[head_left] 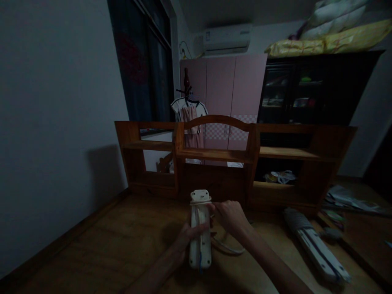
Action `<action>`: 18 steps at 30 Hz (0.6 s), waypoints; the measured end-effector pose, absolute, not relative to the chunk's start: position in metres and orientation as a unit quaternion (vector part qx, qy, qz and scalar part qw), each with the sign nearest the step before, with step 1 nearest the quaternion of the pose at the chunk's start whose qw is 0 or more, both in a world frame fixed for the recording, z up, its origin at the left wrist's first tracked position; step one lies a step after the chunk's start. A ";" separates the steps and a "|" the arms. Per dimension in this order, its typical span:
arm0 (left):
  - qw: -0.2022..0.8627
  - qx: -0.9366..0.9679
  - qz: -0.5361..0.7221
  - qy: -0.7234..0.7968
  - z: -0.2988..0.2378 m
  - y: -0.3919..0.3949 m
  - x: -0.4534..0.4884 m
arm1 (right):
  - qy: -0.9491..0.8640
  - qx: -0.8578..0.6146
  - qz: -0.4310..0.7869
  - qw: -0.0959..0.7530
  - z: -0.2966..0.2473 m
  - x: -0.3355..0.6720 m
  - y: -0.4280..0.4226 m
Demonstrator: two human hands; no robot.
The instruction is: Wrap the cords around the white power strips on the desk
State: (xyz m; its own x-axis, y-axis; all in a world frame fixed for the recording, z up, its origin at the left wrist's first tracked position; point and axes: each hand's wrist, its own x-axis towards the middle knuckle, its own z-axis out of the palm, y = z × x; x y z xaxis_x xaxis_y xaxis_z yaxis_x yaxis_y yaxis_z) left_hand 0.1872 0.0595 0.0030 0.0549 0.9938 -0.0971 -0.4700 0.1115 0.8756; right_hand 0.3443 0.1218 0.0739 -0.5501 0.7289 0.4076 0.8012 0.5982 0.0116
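Note:
A white power strip is held upright over the wooden surface, its end with small holes pointing away from me. My left hand grips it around the middle, thumb across its face. White cord is wrapped around the far end of the strip. At that end my right hand is closed on the cord, fingers pressed against the strip's right side. A loose loop of the cord hangs to the right, below my right hand. A short blue strand shows at the near end.
Another white power strip, with grey cord wound around its far end, lies at the right. A wooden shelf unit stands across the back of the surface. A plain wall borders the left side. Plastic bags lie at far right.

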 end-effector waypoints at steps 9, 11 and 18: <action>0.618 0.368 0.571 0.394 -0.006 0.066 0.183 | -0.866 -0.453 -0.106 0.186 0.065 0.344 0.128; 0.582 0.387 0.583 0.415 -0.004 0.066 0.185 | -0.869 -0.453 -0.097 0.175 0.065 0.343 0.127; 0.518 0.394 0.600 0.465 -0.007 0.074 0.176 | -0.890 -0.418 -0.063 0.168 0.066 0.347 0.129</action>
State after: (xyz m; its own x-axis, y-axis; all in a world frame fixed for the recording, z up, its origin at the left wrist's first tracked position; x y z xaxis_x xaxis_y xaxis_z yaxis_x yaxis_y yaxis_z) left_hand 0.1759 0.0736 -0.0074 -0.1535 0.9881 -0.0079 -0.2548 -0.0319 0.9665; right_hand 0.3471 0.1290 0.0660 -0.5937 0.7233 0.3525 0.7656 0.6426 -0.0291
